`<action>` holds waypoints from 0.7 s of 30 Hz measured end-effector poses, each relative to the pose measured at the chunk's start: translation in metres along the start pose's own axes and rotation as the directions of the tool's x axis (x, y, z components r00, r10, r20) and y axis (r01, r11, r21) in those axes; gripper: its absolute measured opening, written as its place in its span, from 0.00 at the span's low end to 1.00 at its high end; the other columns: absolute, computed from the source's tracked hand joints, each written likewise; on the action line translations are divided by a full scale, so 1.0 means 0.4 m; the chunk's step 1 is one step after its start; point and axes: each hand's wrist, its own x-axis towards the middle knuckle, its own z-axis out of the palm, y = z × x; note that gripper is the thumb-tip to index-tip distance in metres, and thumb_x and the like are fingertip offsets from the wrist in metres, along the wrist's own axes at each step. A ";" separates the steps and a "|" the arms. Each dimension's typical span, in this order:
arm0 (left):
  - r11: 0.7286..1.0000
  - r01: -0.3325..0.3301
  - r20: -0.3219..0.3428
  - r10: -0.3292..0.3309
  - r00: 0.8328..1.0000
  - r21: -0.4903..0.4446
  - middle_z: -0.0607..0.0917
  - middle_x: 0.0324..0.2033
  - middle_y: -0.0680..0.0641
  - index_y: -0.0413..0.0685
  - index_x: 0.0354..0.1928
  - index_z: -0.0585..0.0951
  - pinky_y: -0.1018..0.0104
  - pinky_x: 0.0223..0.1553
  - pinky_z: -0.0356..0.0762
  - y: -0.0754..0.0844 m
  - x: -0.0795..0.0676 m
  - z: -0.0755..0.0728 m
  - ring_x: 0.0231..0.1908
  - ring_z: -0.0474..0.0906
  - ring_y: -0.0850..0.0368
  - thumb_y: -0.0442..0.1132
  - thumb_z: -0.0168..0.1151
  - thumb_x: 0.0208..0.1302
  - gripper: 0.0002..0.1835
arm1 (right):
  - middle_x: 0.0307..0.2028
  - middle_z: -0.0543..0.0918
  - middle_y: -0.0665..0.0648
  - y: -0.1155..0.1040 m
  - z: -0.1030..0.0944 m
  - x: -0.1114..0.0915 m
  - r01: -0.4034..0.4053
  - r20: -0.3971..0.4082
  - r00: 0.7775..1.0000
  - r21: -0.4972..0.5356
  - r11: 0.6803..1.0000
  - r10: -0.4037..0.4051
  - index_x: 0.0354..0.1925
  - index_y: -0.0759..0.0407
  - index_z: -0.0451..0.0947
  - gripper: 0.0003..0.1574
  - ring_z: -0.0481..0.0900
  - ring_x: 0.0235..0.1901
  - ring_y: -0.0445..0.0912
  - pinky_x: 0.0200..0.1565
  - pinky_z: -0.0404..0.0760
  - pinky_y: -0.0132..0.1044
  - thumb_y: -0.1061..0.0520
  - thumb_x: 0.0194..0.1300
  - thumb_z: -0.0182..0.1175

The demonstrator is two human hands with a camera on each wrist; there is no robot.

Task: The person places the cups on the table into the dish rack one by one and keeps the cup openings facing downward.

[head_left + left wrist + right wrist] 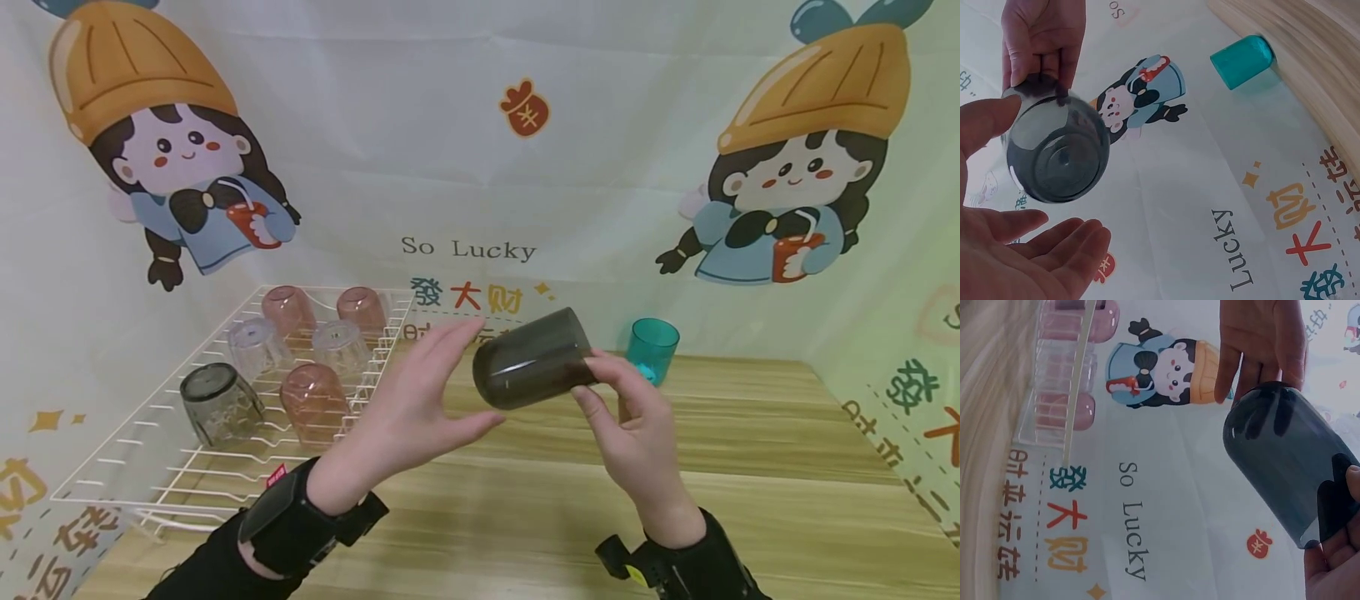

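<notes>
A dark grey see-through cup [532, 358] is held in the air above the table, tilted on its side with its base toward the left. My right hand [633, 425] pinches it near the rim end between thumb and fingers. Beside the base, my left hand [420, 400] has its fingers and thumb spread apart. In the left wrist view the round base of the cup [1063, 156] faces the left palm, with a gap between the left fingertips and the cup.
On the left stands a white wire rack [225, 475] bearing several upturned glasses: pink [313, 404], clear [258, 346] and a grey one [217, 404]. A teal cup [652, 346] stands at the back right of the wooden table [750, 442]. A printed cloth [600, 167] hangs behind.
</notes>
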 end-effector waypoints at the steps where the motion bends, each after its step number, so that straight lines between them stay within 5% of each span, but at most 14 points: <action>1: 1.000 0.000 -0.004 0.000 1.000 -0.004 0.70 0.63 0.45 0.46 0.69 0.62 0.53 0.61 0.69 0.001 0.000 0.001 0.63 0.66 0.51 0.52 0.75 0.45 0.50 | 0.45 0.82 0.47 -0.001 0.002 -0.001 0.002 -0.004 1.000 0.027 1.000 -0.002 0.42 0.78 0.76 0.12 0.77 0.52 0.42 0.62 0.70 0.34 0.76 0.57 0.58; 9: 0.998 -0.011 -0.032 0.009 0.999 -0.070 0.71 0.62 0.46 0.48 0.69 0.62 0.55 0.59 0.71 0.005 -0.002 0.007 0.61 0.68 0.53 0.50 0.75 0.46 0.48 | 0.48 0.83 0.52 -0.008 0.013 -0.004 -0.045 -0.003 0.999 0.194 0.980 0.046 0.47 0.76 0.75 0.14 0.77 0.52 0.45 0.58 0.74 0.33 0.75 0.60 0.55; 14: 0.990 -0.010 -0.049 0.004 0.999 -0.140 0.74 0.59 0.48 0.49 0.67 0.65 0.63 0.52 0.77 0.013 -0.003 0.007 0.56 0.72 0.56 0.47 0.75 0.46 0.45 | 0.46 0.83 0.48 -0.011 0.012 -0.005 -0.124 0.010 0.992 0.207 0.970 0.124 0.47 0.79 0.73 0.14 0.77 0.50 0.43 0.56 0.76 0.32 0.72 0.62 0.55; 21: 0.935 0.014 -0.081 -0.046 0.996 -0.354 0.75 0.54 0.49 0.49 0.63 0.69 0.74 0.45 0.80 0.024 -0.004 0.004 0.53 0.72 0.57 0.37 0.77 0.43 0.41 | 0.45 0.82 0.45 -0.013 0.005 -0.006 -0.198 0.046 0.980 0.195 0.960 0.193 0.47 0.79 0.72 0.14 0.77 0.50 0.42 0.59 0.73 0.33 0.70 0.64 0.55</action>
